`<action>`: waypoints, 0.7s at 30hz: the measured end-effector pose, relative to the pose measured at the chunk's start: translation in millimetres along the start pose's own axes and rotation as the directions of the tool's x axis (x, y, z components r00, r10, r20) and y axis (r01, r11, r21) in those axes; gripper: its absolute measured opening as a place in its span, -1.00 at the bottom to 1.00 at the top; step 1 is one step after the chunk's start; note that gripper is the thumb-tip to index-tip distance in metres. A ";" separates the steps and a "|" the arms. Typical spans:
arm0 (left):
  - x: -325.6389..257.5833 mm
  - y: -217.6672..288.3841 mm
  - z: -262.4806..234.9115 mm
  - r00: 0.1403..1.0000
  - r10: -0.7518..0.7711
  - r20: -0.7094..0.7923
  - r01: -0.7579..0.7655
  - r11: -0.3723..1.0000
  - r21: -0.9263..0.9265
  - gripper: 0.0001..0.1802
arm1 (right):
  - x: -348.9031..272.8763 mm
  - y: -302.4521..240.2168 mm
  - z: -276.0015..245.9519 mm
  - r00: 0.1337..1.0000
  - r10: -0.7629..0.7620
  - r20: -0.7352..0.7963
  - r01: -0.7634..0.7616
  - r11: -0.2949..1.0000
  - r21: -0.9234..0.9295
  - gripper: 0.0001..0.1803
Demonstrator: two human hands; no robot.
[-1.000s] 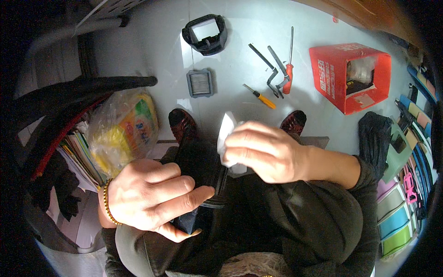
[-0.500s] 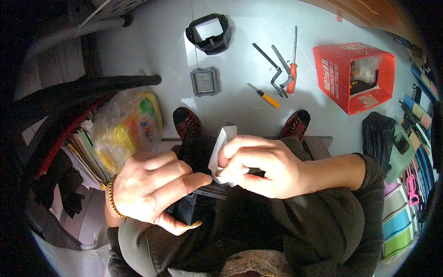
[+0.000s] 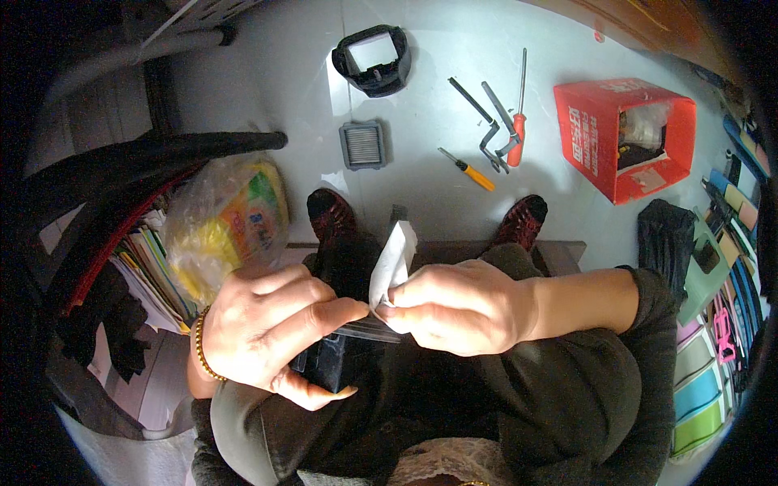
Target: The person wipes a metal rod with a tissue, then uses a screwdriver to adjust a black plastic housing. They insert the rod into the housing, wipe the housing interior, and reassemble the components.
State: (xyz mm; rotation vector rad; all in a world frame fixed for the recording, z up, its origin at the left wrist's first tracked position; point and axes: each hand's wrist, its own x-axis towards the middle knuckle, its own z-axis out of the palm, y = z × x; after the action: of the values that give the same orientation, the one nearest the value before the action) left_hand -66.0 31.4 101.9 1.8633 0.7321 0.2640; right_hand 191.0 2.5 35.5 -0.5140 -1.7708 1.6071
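- Head view: a folded white wipe (image 3: 392,263) is pinched between the fingertips of the right hand (image 3: 458,308), closed on its lower end; the wipe stands up and leans slightly right above the lap.
- A black device (image 3: 332,360) is gripped from above by the left hand (image 3: 271,328), with the thumb curled under its near edge; the index finger is stretched right until its tip touches the wipe at the right hand's fingertips.
- A thin clear strip (image 3: 369,330) is seen running just under both sets of fingertips, across the top of the black device.
- A beaded bracelet (image 3: 200,348) is worn on the left wrist.
- Two dark red shoes (image 3: 331,217) are seen on the pale floor (image 3: 267,89) just beyond the hands.
- On the floor farther off are laid a small grey filter (image 3: 362,144), a black frame part (image 3: 372,59), a yellow-handled screwdriver (image 3: 468,169), a red-handled screwdriver (image 3: 518,121) and grey hex keys (image 3: 486,130).
- A red cardboard box (image 3: 622,138) is set at far right, open side up.
- A clear bag with yellow contents (image 3: 231,219) is placed left of the hands, beside stacked papers (image 3: 150,271).
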 end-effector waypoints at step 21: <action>3.6 1.8 -2.5 0.999 0.043 0.031 -0.043 0.999 -0.003 -0.43 | 3.2 49.4 -60.3 0.716 0.653 -0.247 -0.491 0.723 0.486 -0.88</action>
State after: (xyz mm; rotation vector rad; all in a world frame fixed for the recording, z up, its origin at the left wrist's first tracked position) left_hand -63.7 35.1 104.0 1.8785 0.6705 0.2629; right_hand 224.0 55.1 -11.8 -1.2089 -0.9649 2.0259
